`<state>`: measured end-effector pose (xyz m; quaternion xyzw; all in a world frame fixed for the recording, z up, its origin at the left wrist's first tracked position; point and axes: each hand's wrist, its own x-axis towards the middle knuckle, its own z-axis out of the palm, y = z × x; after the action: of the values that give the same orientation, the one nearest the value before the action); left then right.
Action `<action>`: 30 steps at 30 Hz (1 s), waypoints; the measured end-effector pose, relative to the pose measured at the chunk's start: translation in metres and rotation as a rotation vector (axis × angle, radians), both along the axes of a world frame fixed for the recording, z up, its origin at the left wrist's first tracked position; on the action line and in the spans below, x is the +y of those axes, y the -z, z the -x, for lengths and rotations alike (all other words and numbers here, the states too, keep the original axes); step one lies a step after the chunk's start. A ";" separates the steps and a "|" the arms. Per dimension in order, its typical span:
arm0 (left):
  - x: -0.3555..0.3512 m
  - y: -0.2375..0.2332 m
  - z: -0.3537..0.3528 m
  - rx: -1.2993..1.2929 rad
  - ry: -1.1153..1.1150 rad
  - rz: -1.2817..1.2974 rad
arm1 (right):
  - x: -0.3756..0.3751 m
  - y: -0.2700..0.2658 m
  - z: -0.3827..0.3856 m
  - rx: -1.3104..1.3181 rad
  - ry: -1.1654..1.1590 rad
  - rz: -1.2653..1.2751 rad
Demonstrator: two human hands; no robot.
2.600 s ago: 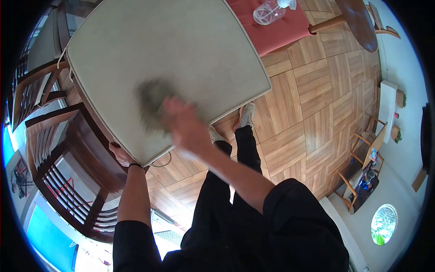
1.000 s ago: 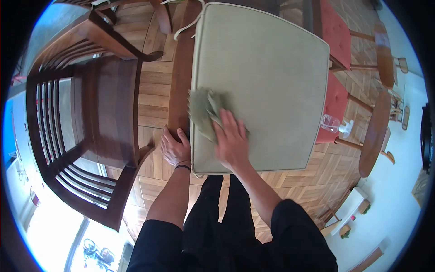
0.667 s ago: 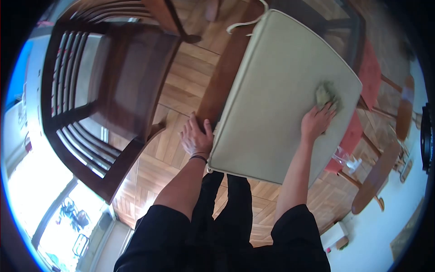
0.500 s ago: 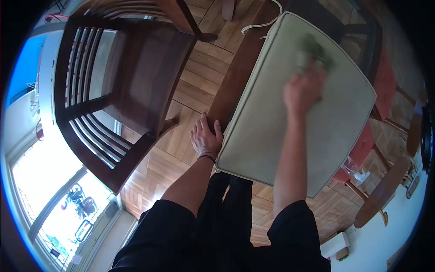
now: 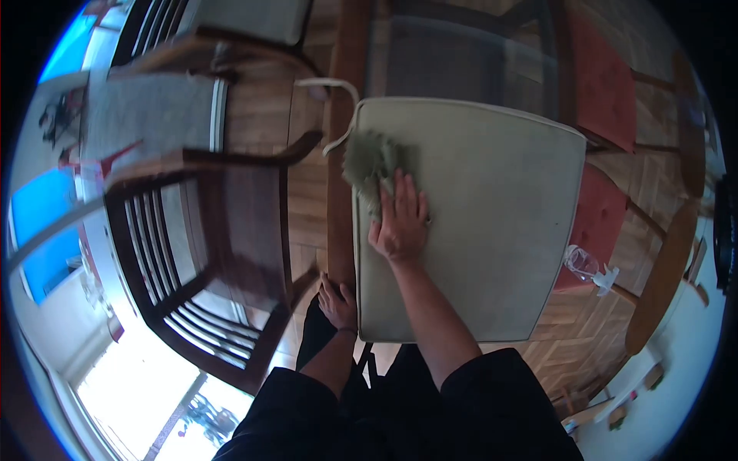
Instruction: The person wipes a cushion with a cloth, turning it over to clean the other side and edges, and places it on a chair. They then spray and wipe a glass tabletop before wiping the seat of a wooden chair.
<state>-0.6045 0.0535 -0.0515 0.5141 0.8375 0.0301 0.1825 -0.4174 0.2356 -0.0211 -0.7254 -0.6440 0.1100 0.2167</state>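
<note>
A pale green-beige seat cushion (image 5: pixel 484 230) with piped edges lies flat on a dark wooden table (image 5: pixel 340 207). My right hand (image 5: pixel 401 230) presses a crumpled green cloth (image 5: pixel 369 165) against the cushion near its far left corner; the fingers rest over the cloth's near part. My left hand (image 5: pixel 338 306) lies on the table's edge by the cushion's near left corner, fingers stretched out and holding nothing. A light tie strap (image 5: pixel 350 91) trails from the cushion's far left corner onto the table.
A dark slatted wooden chair (image 5: pixel 238 223) stands to the left, with another chair (image 5: pixel 246 23) beyond it. On the right are red-seated chairs (image 5: pixel 603 77), and a clear spray bottle (image 5: pixel 584 263) with a white head. Parquet floor (image 5: pixel 307 161) shows between the furniture.
My right hand has swept the cloth leftward across the cushion, from its far middle to the far left corner. My left hand stays at the table edge. The view has turned.
</note>
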 end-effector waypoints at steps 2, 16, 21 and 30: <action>0.002 -0.013 0.004 -0.068 0.015 0.071 | -0.003 0.005 -0.002 0.033 -0.004 0.004; 0.245 0.012 -0.019 -0.381 0.680 -0.162 | -0.006 0.014 0.009 0.056 0.117 0.031; 0.242 0.027 -0.004 -0.248 0.886 -0.309 | -0.006 0.000 0.009 0.054 0.162 -0.043; 0.256 0.052 0.018 -0.559 0.973 -0.451 | -0.008 0.012 0.038 -0.099 0.426 -0.389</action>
<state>-0.6229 0.3096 -0.1035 0.8368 0.3996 0.2541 0.2749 -0.4551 0.2272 -0.0329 -0.7935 -0.4961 -0.0989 0.3384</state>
